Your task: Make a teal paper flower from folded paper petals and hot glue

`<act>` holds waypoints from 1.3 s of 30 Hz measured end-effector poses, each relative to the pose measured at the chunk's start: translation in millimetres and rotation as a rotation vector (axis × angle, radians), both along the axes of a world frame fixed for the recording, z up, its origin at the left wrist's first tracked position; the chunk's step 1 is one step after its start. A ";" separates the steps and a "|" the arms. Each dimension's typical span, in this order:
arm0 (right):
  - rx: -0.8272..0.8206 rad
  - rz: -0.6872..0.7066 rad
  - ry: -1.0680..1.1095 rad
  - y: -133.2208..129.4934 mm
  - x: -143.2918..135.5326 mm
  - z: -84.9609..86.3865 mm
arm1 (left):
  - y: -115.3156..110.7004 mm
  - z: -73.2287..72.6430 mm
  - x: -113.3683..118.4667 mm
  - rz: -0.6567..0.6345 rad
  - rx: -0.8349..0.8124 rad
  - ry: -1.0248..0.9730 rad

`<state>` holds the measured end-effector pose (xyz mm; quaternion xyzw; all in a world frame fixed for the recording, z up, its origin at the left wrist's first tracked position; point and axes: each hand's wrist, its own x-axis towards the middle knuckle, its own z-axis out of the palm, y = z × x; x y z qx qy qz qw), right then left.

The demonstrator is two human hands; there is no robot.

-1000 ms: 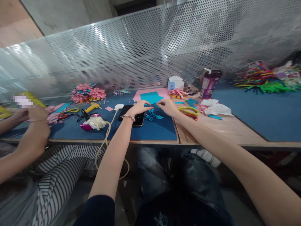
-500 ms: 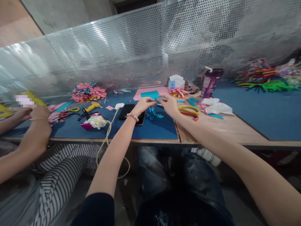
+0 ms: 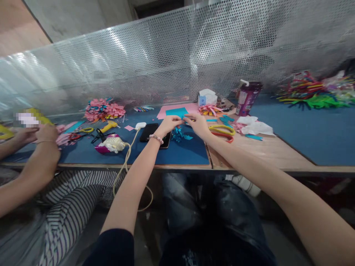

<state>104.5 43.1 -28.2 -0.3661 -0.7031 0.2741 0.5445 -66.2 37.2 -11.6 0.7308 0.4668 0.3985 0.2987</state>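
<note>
Left hand (image 3: 168,124) and right hand (image 3: 197,124) both pinched on small blue paper piece (image 3: 184,119), just above black phone (image 3: 154,133). Cut blue scraps (image 3: 179,135) lie right of phone; folding probably midway, uncut blue sheet (image 3: 177,112) behind phone.

Both arms stretched forward, left hand (image 3: 168,125) and right hand (image 3: 197,125) close together, fingers pinched.
</note>
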 end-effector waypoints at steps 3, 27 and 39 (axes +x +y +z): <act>-0.005 -0.002 -0.051 -0.4 -0.4 0.4 | -0.3 0.7 -0.1 0.009 -0.003 0.001; 0.033 -0.080 -0.125 -2.9 4.9 7.0 | -4.2 2.4 2.4 -0.052 -0.026 0.017; 0.079 -0.066 -0.157 1.8 7.5 4.5 | -2.4 0.8 2.3 -0.021 0.001 0.050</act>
